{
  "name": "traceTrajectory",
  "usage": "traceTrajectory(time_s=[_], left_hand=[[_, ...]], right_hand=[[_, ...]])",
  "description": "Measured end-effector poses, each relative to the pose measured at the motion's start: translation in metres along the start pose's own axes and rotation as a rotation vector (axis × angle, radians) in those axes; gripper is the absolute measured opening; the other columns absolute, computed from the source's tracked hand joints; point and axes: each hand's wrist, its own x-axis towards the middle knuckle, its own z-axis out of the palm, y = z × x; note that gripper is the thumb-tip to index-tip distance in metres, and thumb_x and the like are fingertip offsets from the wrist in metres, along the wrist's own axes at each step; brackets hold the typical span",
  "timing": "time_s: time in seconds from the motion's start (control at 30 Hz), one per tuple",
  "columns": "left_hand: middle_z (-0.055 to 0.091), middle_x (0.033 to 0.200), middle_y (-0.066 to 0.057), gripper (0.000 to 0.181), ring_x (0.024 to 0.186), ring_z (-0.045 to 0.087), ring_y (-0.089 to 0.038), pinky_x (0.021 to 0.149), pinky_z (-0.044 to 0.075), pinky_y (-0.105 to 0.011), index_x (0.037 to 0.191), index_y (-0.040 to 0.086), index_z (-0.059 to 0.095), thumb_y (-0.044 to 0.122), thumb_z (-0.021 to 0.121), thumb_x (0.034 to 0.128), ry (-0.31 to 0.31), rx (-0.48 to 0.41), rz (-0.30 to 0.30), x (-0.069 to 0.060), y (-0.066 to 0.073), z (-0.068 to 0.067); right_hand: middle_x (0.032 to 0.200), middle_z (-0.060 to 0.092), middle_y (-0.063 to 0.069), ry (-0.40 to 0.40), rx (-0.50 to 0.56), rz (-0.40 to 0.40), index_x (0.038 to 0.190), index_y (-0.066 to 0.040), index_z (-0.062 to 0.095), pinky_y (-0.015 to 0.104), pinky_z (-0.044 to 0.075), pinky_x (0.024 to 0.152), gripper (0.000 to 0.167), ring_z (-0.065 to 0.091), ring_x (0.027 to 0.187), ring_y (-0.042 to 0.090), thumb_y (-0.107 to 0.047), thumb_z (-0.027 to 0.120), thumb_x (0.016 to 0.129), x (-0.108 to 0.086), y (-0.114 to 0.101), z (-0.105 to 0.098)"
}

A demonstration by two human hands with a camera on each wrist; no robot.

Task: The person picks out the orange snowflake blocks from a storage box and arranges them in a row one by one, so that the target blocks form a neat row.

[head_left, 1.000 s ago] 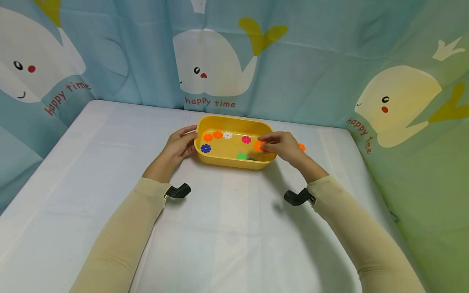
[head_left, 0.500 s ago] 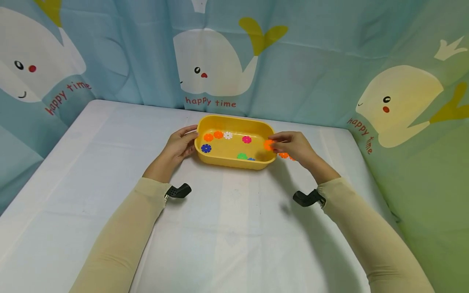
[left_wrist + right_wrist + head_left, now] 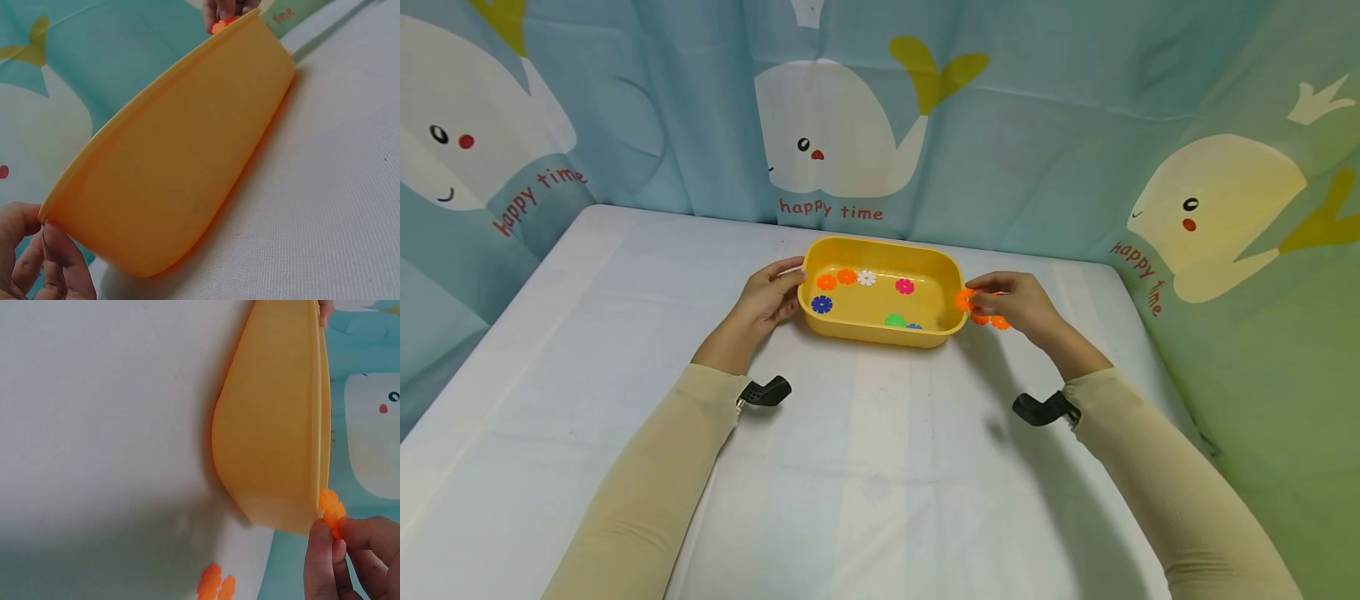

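Note:
A yellow oval tub stands on the table, holding several flower-shaped plastic discs. Inside lie a white disc, a pink disc, a green disc, a dark blue disc and orange ones. My left hand grips the tub's left end, thumb and fingers at the rim in the left wrist view. At the opposite end, my right hand pinches an orange notched disc between thumb and fingertips, by the rim. Below that hand, more orange discs lie on the table outside the tub.
White cloth covers the table. Behind and to the right hangs a blue-green curtain printed with whales. A black wrist device sticks out from the right sleeve, and another black device from the left.
My right hand has drawn the orange disc rightward, from over the tub's inside to its right rim. The orange discs on the table show more fully. My left hand and the tub stay put.

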Motion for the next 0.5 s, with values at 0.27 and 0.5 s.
traceTrajectory(time_s=[0.27,0.5], left_hand=[[0.058,0.118,-0.005,0.040,0.068,0.053,-0.010,0.058,0.051,-0.015,0.136,0.026,0.057,0.022,0.064,0.0964,0.006,0.024,0.003,0.000,-0.001,0.000],[0.058,0.116,-0.005,0.042,0.070,0.053,-0.011,0.058,0.051,-0.015,0.137,0.023,0.056,0.020,0.064,0.0963,-0.006,0.007,0.013,0.000,-0.001,0.000]], right_hand=[[0.117,0.069,0.014,0.000,-0.009,-0.012,0.129,0.000,0.061,0.028,0.056,0.086,0.037,0.072,0.094,0.019,-0.017,0.061,0.096,-0.001,0.007,-0.008],[0.123,0.063,0.021,0.010,0.002,0.004,0.132,0.005,0.057,0.026,0.056,0.086,0.040,0.071,0.087,0.008,-0.016,0.059,0.098,-0.001,0.017,-0.016]])
